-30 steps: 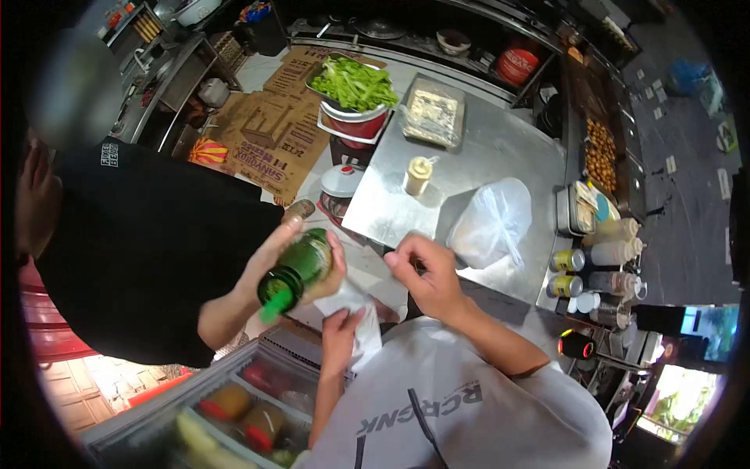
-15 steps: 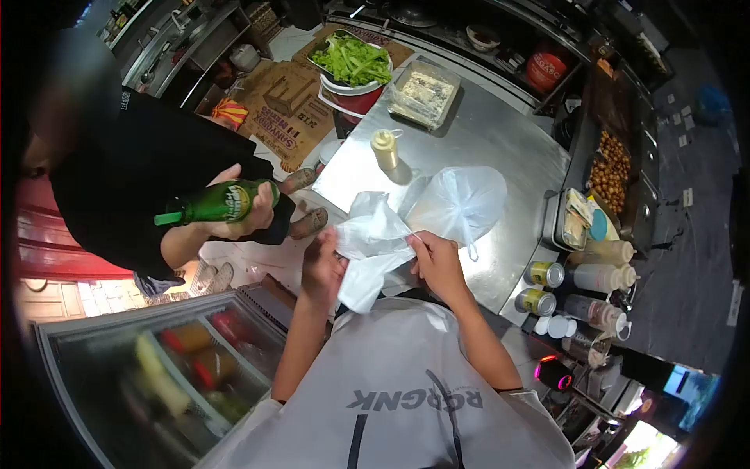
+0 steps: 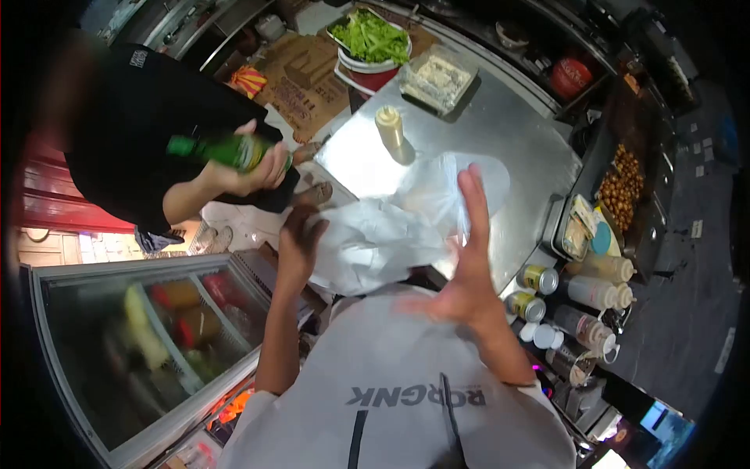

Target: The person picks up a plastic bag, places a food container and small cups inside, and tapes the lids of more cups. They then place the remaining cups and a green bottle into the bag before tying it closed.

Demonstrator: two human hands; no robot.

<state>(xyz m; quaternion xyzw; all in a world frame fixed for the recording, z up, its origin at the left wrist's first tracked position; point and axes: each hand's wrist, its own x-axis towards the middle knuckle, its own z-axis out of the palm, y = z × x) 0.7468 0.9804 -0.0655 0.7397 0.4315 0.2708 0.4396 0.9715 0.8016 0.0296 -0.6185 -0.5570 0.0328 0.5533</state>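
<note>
A white plastic bag (image 3: 375,246), puffed out and crumpled, hangs in front of my chest at the near edge of the metal table. On its left side my left hand (image 3: 299,244) grips the plastic, fingers closed. My right hand (image 3: 473,273) is raised at the bag's right, with fingers spread and partly blurred; it holds nothing. Behind it on the table sits a tied, filled plastic bag (image 3: 437,186), partly covered by my hand and the white bag. Its contents cannot be made out.
A squeeze bottle (image 3: 389,127) and a floury tray (image 3: 439,78) stand on the metal table (image 3: 512,129). Lettuce (image 3: 373,37) fills a container behind. Left, another person's hand (image 3: 258,173) holds a green bottle (image 3: 226,151) above a glass-topped freezer (image 3: 86,313). Cans (image 3: 539,279) stand right.
The white bag has opened out and grown fuller. My right hand has let go of it and lifted with fingers spread. The other person's bottle has moved slightly up.
</note>
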